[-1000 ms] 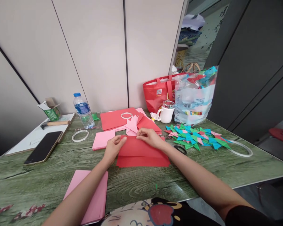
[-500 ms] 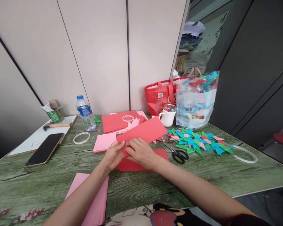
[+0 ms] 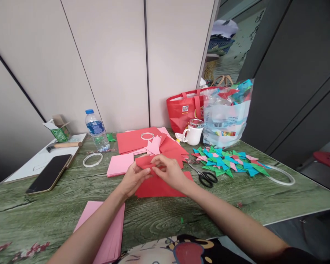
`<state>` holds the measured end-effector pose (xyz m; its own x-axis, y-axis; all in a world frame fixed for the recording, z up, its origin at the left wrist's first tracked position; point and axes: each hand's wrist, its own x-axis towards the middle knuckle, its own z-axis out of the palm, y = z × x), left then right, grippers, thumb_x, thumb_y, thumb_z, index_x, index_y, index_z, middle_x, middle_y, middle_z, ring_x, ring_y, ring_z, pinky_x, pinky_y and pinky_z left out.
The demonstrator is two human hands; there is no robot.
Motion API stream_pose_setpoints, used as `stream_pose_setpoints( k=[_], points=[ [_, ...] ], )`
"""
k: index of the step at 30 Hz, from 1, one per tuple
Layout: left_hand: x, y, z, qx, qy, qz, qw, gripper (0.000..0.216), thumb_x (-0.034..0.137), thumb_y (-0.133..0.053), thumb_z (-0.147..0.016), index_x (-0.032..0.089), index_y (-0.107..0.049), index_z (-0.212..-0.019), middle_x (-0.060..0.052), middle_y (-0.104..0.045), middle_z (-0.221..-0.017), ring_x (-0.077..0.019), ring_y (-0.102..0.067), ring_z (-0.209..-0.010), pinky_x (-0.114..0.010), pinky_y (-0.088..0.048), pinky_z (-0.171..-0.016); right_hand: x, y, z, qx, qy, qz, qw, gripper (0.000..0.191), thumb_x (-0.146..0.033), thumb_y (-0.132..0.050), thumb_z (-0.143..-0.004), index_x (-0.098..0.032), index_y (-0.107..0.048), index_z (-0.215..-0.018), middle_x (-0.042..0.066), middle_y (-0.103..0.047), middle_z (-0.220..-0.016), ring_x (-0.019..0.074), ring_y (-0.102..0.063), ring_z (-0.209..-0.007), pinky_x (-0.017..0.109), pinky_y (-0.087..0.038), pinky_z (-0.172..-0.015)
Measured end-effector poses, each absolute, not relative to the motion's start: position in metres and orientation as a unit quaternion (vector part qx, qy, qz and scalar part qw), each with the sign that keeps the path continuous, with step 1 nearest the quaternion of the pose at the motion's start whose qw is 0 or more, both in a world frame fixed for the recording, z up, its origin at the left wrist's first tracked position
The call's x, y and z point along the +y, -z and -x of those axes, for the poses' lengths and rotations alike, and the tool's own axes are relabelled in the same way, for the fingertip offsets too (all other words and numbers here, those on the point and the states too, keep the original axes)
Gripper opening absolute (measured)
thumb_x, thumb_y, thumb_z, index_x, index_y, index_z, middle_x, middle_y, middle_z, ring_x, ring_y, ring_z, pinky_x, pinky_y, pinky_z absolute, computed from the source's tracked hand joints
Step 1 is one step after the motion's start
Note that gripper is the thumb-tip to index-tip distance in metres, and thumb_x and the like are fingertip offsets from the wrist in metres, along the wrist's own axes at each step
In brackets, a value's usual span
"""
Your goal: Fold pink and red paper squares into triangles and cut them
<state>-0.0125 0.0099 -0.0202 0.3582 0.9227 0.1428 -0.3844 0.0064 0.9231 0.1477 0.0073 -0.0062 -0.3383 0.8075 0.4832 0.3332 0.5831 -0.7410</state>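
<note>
i'm seemingly folding paper [image 3: 143, 161], left hand [image 3: 134, 179] and right hand [image 3: 169, 173] pinching it, red stack [image 3: 165, 188] below them; creasing is probably needing even edges.

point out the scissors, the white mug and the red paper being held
Scissors [image 3: 202, 175], head view: where the black handles meet.
White mug [image 3: 194, 136], head view: side of the body.
Held red paper [image 3: 143, 161], head view: its visible surface.

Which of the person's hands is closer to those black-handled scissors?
Right. The right hand is to the left of the scissors, apart from them; the left hand is farther left, beyond the right hand.
</note>
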Motion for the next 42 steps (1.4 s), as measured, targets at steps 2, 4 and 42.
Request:
stream_pose_setpoints(
  k=[2, 4, 42],
  points=[
    [0.010, 0.021, 0.013, 0.284, -0.501, -0.490, 0.654, 0.041, 0.022, -0.067, -0.070, 0.017, -0.054, -0.108, -0.009, -0.065, -0.101, -0.0192, -0.061, -0.088, -0.031, -0.049, -0.073, 0.007, 0.003, -0.150, -0.800, -0.199, 0.375, 0.425, 0.008, -0.023, -0.051, -0.080, -0.019, -0.055, -0.086, 0.004, -0.063, -0.082, 0.0152, -0.059, -0.076, 0.026, -0.047, -0.065],
    [0.011, 0.021, 0.014, 0.294, -0.509, -0.487, 0.646, 0.040, 0.024, -0.068, -0.069, 0.017, -0.055, -0.106, -0.008, -0.066, -0.094, -0.0170, -0.062, -0.078, -0.027, -0.049, -0.066, 0.006, -0.002, -0.153, -0.815, -0.094, 0.392, 0.417, 0.015, -0.028, -0.056, -0.078, -0.019, -0.058, -0.090, 0.008, -0.062, -0.093, 0.0207, -0.055, -0.090, 0.032, -0.045, -0.074],
    [0.009, 0.019, 0.011, 0.354, -0.497, -0.519, 0.598, 0.053, 0.028, -0.072, -0.062, 0.022, -0.040, -0.104, -0.002, -0.065, -0.084, -0.0141, -0.061, -0.062, -0.023, -0.049, -0.050, 0.016, 0.006, -0.165, -0.709, -0.391, 0.400, 0.430, 0.025, -0.038, -0.061, -0.071, -0.014, -0.060, -0.076, 0.004, -0.065, -0.072, 0.0134, -0.059, -0.062, 0.025, -0.046, -0.057]
  ],
)
